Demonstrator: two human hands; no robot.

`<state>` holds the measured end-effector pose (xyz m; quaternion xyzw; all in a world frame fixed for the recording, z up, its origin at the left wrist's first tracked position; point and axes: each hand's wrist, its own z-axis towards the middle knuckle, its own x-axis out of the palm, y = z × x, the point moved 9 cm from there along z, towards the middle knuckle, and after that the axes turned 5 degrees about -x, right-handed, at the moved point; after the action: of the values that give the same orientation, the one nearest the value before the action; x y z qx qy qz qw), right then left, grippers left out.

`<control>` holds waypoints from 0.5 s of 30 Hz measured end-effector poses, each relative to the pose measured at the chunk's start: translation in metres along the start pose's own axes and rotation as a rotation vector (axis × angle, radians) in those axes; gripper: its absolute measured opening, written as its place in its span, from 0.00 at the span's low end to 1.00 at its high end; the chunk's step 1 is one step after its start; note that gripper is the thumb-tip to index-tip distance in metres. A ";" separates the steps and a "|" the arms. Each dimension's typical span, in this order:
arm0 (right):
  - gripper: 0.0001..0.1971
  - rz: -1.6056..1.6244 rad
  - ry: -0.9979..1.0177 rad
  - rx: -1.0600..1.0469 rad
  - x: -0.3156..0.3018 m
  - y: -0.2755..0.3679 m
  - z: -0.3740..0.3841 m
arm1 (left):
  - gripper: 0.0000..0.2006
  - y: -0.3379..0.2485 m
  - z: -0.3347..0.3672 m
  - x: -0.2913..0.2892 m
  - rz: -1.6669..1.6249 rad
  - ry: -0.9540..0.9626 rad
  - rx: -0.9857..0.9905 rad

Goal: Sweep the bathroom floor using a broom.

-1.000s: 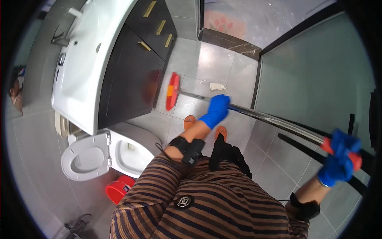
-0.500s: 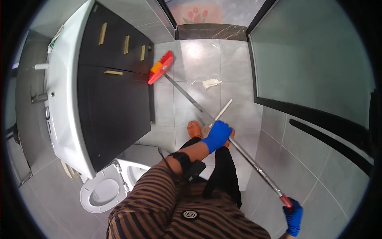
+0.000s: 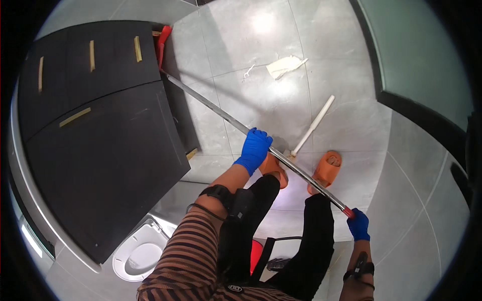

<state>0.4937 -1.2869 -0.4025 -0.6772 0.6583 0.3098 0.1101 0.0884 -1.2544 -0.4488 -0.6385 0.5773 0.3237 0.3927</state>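
Observation:
A long-handled broom slants across the view from the dark cabinet down to my right side. My left hand, in a blue glove, is closed round the middle of its metal handle. Lower down, my gloved right hand grips the red end of the handle. Against the cabinet's far corner, the red broom head is seen edge-on, its bristles mostly hidden. A white-handled tool lies on the floor by my feet, its tan near end partly covered. Farther off lies a crumpled off-white piece, cloth or paper, beside a thin white scrap.
The dark cabinet with several gold handles fills the left. A toilet stands below it. My orange slippers are on the grey tiles. At right are a framed glass panel and tiled wall; something red shows behind my legs.
The broom head has moved from the open floor to the cabinet's far corner and turned edge-on. My view has shifted, and my feet are farther apart. Both hands still hold the handle.

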 end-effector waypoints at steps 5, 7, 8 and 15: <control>0.04 0.040 0.073 -0.078 0.078 -0.050 0.014 | 0.04 -0.002 -0.023 0.059 -0.231 -0.088 -0.056; 0.04 -0.011 0.221 0.059 0.081 -0.082 0.002 | 0.04 -0.035 -0.033 0.058 -0.144 -0.023 -0.076; 0.04 -0.032 0.189 0.059 0.070 -0.094 0.002 | 0.04 -0.040 -0.030 0.056 -0.143 -0.011 -0.076; 0.07 -0.007 -0.046 -0.185 0.016 0.013 0.099 | 0.04 0.056 -0.001 0.054 -0.168 -0.208 -0.155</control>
<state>0.4533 -1.2469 -0.4858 -0.6794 0.6218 0.3844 0.0634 0.0395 -1.2830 -0.5019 -0.6758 0.4517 0.3976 0.4257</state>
